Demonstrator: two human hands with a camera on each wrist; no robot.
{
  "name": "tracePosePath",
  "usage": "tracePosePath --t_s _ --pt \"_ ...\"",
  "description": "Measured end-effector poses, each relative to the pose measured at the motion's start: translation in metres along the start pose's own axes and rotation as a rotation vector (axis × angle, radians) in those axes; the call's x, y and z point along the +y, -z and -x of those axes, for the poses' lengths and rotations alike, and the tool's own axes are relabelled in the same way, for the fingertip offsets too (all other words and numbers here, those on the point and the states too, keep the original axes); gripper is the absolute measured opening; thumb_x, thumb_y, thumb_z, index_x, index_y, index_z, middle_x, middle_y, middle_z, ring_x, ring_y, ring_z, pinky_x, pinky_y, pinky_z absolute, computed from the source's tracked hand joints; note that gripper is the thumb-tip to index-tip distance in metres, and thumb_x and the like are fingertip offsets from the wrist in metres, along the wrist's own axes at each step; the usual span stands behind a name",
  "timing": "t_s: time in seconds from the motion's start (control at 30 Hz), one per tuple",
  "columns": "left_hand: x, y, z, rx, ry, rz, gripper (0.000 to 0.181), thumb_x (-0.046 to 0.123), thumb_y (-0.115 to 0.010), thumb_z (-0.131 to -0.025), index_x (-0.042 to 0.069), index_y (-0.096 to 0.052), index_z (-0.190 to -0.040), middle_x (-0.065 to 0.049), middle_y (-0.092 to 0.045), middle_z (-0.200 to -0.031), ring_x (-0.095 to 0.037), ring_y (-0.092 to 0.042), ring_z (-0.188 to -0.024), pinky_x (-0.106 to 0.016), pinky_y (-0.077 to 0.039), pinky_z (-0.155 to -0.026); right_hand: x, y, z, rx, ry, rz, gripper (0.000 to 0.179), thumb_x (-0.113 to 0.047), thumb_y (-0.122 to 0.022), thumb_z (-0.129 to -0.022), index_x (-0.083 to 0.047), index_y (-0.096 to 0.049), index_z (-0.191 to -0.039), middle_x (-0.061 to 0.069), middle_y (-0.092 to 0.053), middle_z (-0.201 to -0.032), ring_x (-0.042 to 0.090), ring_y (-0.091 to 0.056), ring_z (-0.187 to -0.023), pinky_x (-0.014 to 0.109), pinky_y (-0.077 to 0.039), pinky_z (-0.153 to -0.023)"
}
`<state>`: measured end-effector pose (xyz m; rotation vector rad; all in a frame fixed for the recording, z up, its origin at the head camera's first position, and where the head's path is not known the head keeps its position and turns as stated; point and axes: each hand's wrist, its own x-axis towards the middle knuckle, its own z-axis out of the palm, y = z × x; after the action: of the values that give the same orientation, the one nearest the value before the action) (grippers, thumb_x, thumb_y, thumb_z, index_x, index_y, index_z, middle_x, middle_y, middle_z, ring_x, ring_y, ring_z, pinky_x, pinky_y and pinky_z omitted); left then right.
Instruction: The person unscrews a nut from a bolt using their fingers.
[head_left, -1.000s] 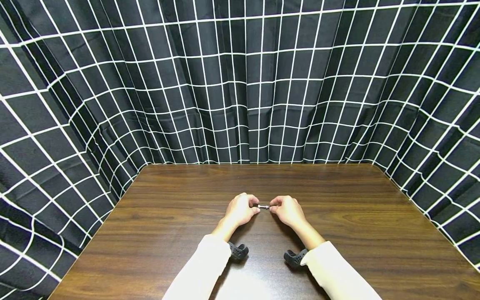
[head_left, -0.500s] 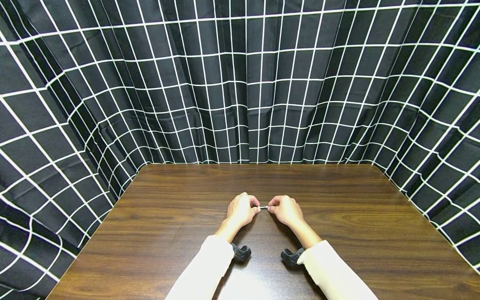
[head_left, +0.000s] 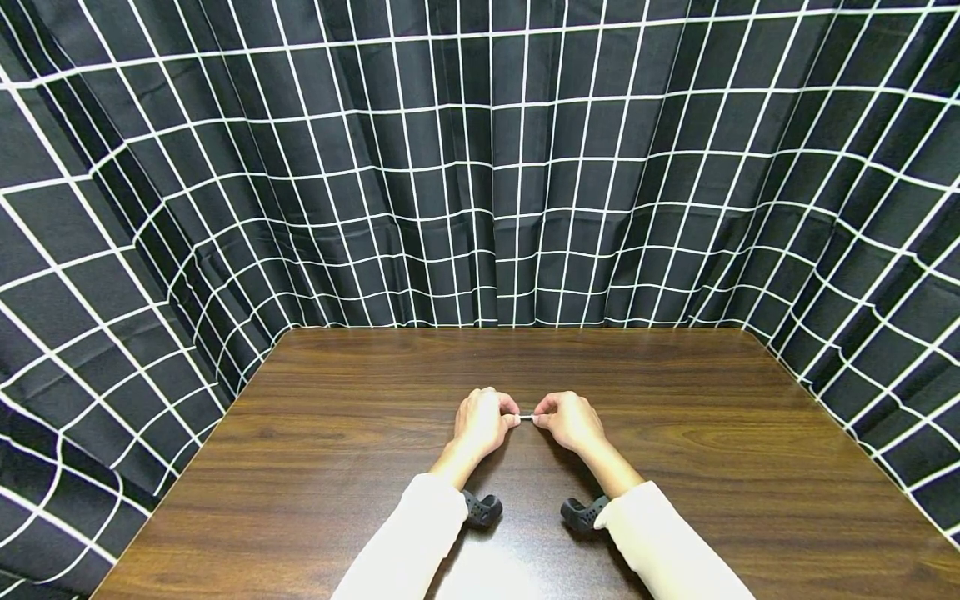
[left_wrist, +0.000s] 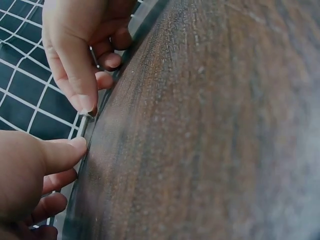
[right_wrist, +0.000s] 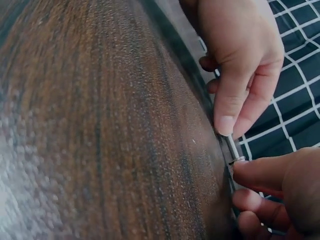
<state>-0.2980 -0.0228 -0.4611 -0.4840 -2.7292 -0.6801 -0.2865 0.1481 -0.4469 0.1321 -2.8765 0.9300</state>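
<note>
Over the middle of the table, both hands hold one small silvery metal bolt (head_left: 526, 417) lying level between them. Thumb and finger of my left hand (head_left: 480, 421) pinch its left end. My right hand (head_left: 573, 421) pinches the other end, where a flat washer-like ring (left_wrist: 86, 115) sits right at the fingertips. Only a short length of plain shaft (right_wrist: 232, 146) shows between the two pinches; both ends are covered by fingers. In both wrist views the remaining fingers curl loosely beneath or beside the pinch.
The brown wood-grain table (head_left: 360, 392) spreads out on all sides of the hands. A dark curtain with white grid lines (head_left: 517, 167) hangs along its back and sides. Black wrist mounts (head_left: 483, 508) sit at both white sleeves, below the hands.
My right hand has shifted slightly left, so the gap between the hands is narrower. Less of the bolt shows, and the ring now sits closer against the right fingertips.
</note>
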Motion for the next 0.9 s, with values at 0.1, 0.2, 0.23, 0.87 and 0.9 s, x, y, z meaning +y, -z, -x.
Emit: tracePosePath --t_s 0.1,0.2,0.23,0.87,0.9 --pt "0.0 0.002 0.001 0.007 -0.003 0.02 0.008 0.03 -0.082 -0.075 0.029 -0.074 -0.077 0.014 -0.064 -0.074 -0.014 -0.057 -0.078 -0.032 -0.043 -0.066 0.003 -0.001 0.0 0.013 0.027 -0.06 0.006 -0.017 -0.077 -0.08 -0.014 -0.072 -0.08 -0.005 -0.067 -0.072 0.014 -0.057 -0.067 0.038 -0.043 -0.063" --pt "0.0 0.005 0.001 0.016 -0.003 0.075 0.007 0.029 -0.081 -0.077 0.027 -0.075 -0.08 0.017 -0.069 -0.077 -0.013 -0.056 -0.077 -0.031 -0.043 -0.065 0.005 -0.001 0.0 0.031 0.044 -0.141 0.006 -0.013 -0.077 -0.079 -0.011 -0.072 -0.08 -0.005 -0.065 -0.067 0.011 -0.054 -0.061 0.032 -0.042 -0.059" --pt "0.0 0.005 0.001 0.018 -0.005 0.095 0.007 0.029 -0.08 -0.078 0.027 -0.075 -0.081 0.018 -0.069 -0.078 -0.012 -0.056 -0.077 -0.031 -0.043 -0.066 0.005 -0.001 0.0 0.035 0.05 -0.171 0.006 -0.011 -0.077 -0.079 -0.01 -0.071 -0.08 -0.004 -0.065 -0.067 0.011 -0.054 -0.06 0.031 -0.042 -0.057" --pt "-0.006 0.029 0.005 0.039 0.035 0.515 0.012 0.015 -0.076 -0.082 0.011 -0.074 -0.093 0.008 -0.071 -0.079 -0.007 -0.062 -0.07 -0.029 -0.048 -0.068 -0.001 -0.003 0.006 0.045 0.122 -0.657 0.013 -0.001 -0.071 -0.084 0.006 -0.068 -0.094 0.001 -0.06 -0.069 0.01 -0.052 -0.059 0.026 -0.042 -0.053" --pt "-0.006 0.03 0.005 0.047 0.027 0.527 0.013 0.014 -0.076 -0.082 0.01 -0.074 -0.093 0.007 -0.071 -0.079 -0.007 -0.063 -0.07 -0.028 -0.048 -0.067 -0.002 -0.002 0.006 0.055 0.128 -0.67 0.013 -0.001 -0.071 -0.084 0.006 -0.068 -0.094 0.002 -0.06 -0.069 0.01 -0.052 -0.06 0.027 -0.043 -0.054"
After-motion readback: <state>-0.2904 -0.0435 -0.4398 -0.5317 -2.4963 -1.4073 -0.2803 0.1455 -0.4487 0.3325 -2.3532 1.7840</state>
